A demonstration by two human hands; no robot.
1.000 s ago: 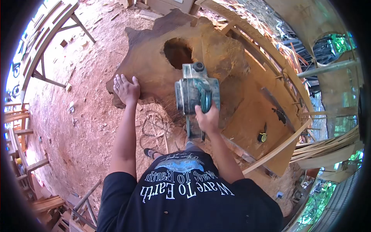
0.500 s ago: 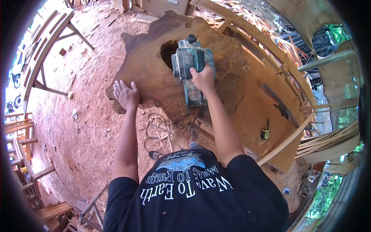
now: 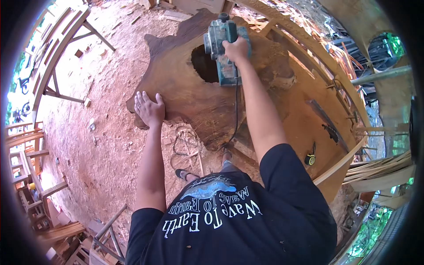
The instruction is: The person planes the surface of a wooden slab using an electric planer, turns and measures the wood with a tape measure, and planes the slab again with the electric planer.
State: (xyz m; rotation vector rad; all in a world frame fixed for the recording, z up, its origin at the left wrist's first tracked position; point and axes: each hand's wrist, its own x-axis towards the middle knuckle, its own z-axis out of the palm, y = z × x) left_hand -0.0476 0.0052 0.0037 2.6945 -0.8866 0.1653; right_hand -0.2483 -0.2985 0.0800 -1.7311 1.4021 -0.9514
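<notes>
A large brown wooden slab with an irregular edge and a dark hole lies in front of me. My left hand rests on its left edge, fingers spread and flat. Farther out, my right hand is wrapped round the handle of a green-grey power planer. The planer stands on the slab just right of the hole, partly over its rim. A dark cord hangs from the tool's near end and runs back across the slab toward my feet.
A tape measure and a long dark blade-like strip lie on the brown board at right. A wooden rack stands at upper left. Wood shavings cover the ground. Thin wood strips are stacked at far right.
My right hand and the planer have moved forward, away from my body, along the right side of the hole. My left hand has stayed on the slab's left edge.
</notes>
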